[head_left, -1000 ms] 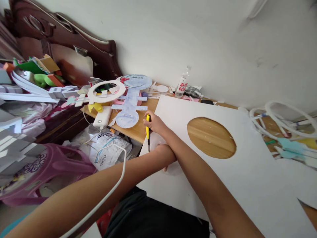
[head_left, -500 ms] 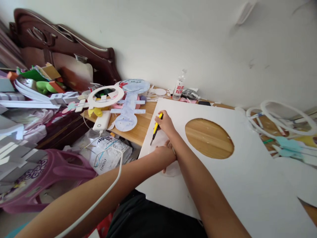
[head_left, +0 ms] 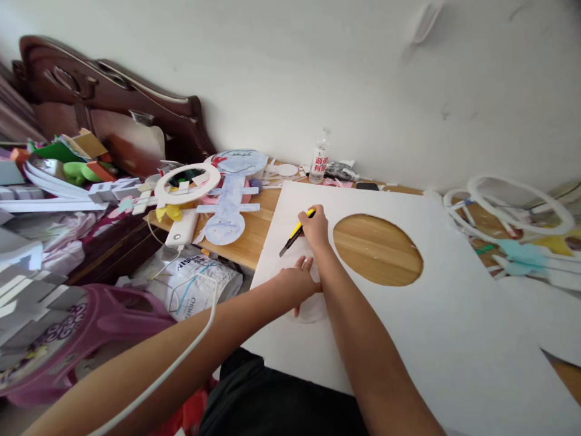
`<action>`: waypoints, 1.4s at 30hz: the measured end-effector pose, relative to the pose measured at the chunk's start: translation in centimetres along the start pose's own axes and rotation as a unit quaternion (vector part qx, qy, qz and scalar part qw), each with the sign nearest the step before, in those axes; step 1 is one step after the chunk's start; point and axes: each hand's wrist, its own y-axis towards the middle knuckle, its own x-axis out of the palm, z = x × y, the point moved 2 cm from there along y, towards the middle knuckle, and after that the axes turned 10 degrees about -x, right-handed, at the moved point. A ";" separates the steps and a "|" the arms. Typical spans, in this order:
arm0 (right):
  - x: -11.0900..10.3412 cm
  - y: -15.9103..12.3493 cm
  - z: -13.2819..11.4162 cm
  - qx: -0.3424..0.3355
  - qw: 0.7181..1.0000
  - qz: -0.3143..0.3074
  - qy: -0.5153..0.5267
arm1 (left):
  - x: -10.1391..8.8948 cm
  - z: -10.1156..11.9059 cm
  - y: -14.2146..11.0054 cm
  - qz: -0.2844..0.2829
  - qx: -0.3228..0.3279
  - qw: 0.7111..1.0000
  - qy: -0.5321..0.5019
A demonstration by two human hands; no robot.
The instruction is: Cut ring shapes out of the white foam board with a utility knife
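Note:
A large white board [head_left: 445,339] lies over the table, with a big oval hole cut through it. My right hand [head_left: 315,225] grips a yellow and black utility knife [head_left: 297,231]; its blade points down and left, at or just above the board. Whether the blade touches cannot be made out. Just nearer to me, my left hand [head_left: 299,280] presses down with its fingers spread. Beneath it is a pale, see-through sheet [head_left: 311,316] with a rounded edge, partly hidden by my hand and forearms. My right forearm crosses over the fingers' side of my left hand.
A bottle [head_left: 320,157] stands by the wall. Painted paper cutouts [head_left: 226,227] and a white ring [head_left: 213,181] lie left of the board, near a white power bank [head_left: 181,233] with a cable. White hoops [head_left: 563,218] lie at right. A purple stool [head_left: 113,327] stands at lower left.
My right hand has shifted right across the board with the knife, which now slants more. The fingers of my left hand show more clearly, in nearly the same place.

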 end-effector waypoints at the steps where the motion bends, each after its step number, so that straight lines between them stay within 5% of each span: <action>1: -0.2 -0.1 0.0 0.003 1.000 0.012 -0.009 | 0.0 0.0 0.0 -0.002 -0.005 1.000 0.008; 11: -2.0 -0.2 0.9 0.035 0.993 0.089 -0.062 | -0.3 0.3 -0.7 -0.021 -0.031 0.998 0.049; 18: -3.8 -1.6 0.8 0.028 0.994 0.079 -0.065 | -0.7 0.3 -1.2 -0.036 -0.027 0.997 0.058; 25: -9.1 -1.2 -0.8 -0.046 0.990 -0.100 -0.083 | -1.4 0.8 -2.1 -0.036 -0.022 0.997 0.059; 29: -13.2 -0.1 -3.2 -0.214 0.903 -0.330 -0.173 | -1.5 1.1 -2.7 -0.046 -0.019 0.998 0.048; 32: -15.4 0.7 -4.6 -0.229 0.908 -0.293 -0.195 | -1.0 1.5 -3.3 -0.023 -0.025 0.997 0.064; 36: -14.4 1.4 -4.1 -0.209 0.907 -0.331 -0.156 | -0.5 2.2 -4.1 0.095 -0.029 0.994 0.038; 42: -10.8 2.7 -1.3 -0.225 0.872 -0.422 -0.102 | -1.1 2.5 -4.3 0.042 -0.048 0.997 -0.049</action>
